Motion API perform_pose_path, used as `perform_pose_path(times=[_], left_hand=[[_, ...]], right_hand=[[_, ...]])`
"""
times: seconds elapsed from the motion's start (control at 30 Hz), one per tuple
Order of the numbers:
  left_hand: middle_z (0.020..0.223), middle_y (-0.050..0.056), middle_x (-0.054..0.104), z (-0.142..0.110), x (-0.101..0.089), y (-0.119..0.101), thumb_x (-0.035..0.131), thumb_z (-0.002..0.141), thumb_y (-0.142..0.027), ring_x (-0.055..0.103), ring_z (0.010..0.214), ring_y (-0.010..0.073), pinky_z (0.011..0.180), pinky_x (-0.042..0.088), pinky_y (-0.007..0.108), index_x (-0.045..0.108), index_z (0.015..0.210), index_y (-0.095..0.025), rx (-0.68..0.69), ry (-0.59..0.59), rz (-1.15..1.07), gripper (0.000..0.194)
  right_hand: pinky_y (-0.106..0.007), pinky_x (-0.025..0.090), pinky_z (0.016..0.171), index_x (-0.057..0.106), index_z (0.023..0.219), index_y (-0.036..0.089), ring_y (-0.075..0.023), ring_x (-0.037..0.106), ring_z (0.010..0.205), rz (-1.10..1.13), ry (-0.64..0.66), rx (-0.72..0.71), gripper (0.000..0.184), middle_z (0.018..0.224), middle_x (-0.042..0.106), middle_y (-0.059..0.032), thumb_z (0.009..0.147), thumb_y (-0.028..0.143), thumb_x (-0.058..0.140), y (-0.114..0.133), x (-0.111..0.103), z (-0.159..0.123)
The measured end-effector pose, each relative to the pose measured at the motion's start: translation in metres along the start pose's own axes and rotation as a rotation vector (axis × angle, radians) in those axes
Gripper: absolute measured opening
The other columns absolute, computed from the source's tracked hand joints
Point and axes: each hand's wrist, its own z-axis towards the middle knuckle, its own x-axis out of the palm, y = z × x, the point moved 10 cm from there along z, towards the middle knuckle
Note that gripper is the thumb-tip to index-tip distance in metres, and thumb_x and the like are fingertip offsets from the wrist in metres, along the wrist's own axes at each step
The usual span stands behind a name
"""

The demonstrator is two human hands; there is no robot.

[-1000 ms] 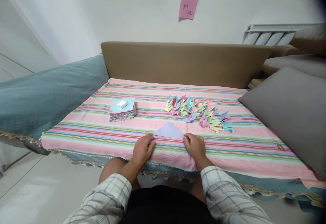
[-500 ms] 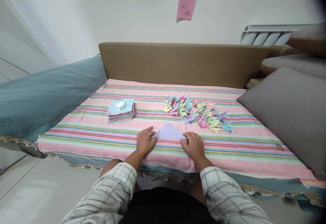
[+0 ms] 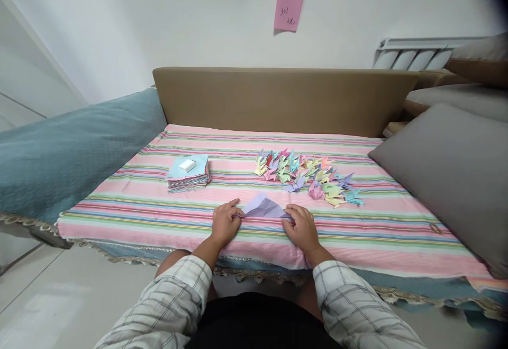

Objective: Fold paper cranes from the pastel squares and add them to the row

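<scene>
A lavender sheet of origami paper (image 3: 262, 207), folded to a triangle with creases across it, lies before me in the head view. Its tip points away from me. My left hand (image 3: 227, 222) pinches the left corner between thumb and fingers. At the opposite corner, my right hand (image 3: 301, 226) grips the paper the same way. Beyond the right hand sits a cluster of folded paper cranes (image 3: 296, 182) in many colours. To the left, a stack of square papers (image 3: 188, 177) has a small white block (image 3: 188, 166) on top.
A pink striped cloth (image 3: 130, 206) covers the sofa seat. The brown backrest (image 3: 278, 100) stands behind, a teal-covered armrest (image 3: 87, 142) at left, a grey cushion (image 3: 440, 174) at right. A small brown item (image 3: 435, 227) lies near the cushion. A pink note (image 3: 288, 11) is on the wall.
The paper's layers have shifted between my hands: it was a smooth flat triangle and now shows creases and a darker, shaded face. Both hands have barely moved.
</scene>
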Motion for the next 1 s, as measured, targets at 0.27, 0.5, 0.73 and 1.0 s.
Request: perform_pose_path(times=[0.27,0.5,0.73,1.0], left_hand=[[0.123,-0.002,0.060,-0.001,0.001,-0.002,0.048,0.069,-0.010,0.056,0.110,0.0231,0.097,0.041,0.049,0.069,0.072,-0.026,0.035,-0.003,0.018,0.027],[0.121,-0.001,0.062,-0.003,0.001,-0.002,0.046,0.069,-0.010,0.057,0.108,0.0221,0.096,0.042,0.046,0.071,0.072,-0.026,0.036,-0.008,0.040,0.030],[0.122,0.003,0.061,-0.006,-0.002,-0.010,0.060,0.074,-0.035,0.057,0.107,0.0253,0.096,0.041,0.046,0.070,0.072,-0.024,0.066,-0.028,0.075,0.014],[0.125,0.002,0.059,-0.007,0.002,-0.010,0.069,0.068,-0.036,0.055,0.108,0.0272,0.096,0.039,0.047,0.068,0.075,-0.025,0.077,-0.009,0.075,0.013]], right_hand=[[-0.037,0.037,0.090,0.067,0.090,0.023,-0.0209,0.051,0.103,0.155,0.053,-0.044,0.025,0.110,0.059,-0.0058,0.088,0.032,0.044,0.008,-0.006,0.000],[-0.037,0.037,0.089,0.069,0.074,0.023,-0.0213,0.051,0.101,0.122,0.087,-0.031,0.025,0.110,0.060,-0.0052,0.086,0.034,0.050,0.009,-0.002,0.002],[-0.037,0.037,0.088,0.067,0.069,0.023,-0.0210,0.052,0.100,0.073,0.103,-0.017,0.016,0.107,0.062,-0.0042,0.080,0.028,0.057,0.012,0.002,0.003],[-0.036,0.038,0.088,0.063,0.100,0.020,-0.0222,0.054,0.100,0.030,0.100,0.071,0.025,0.108,0.063,-0.0065,0.081,0.032,0.052,-0.004,0.009,0.003]])
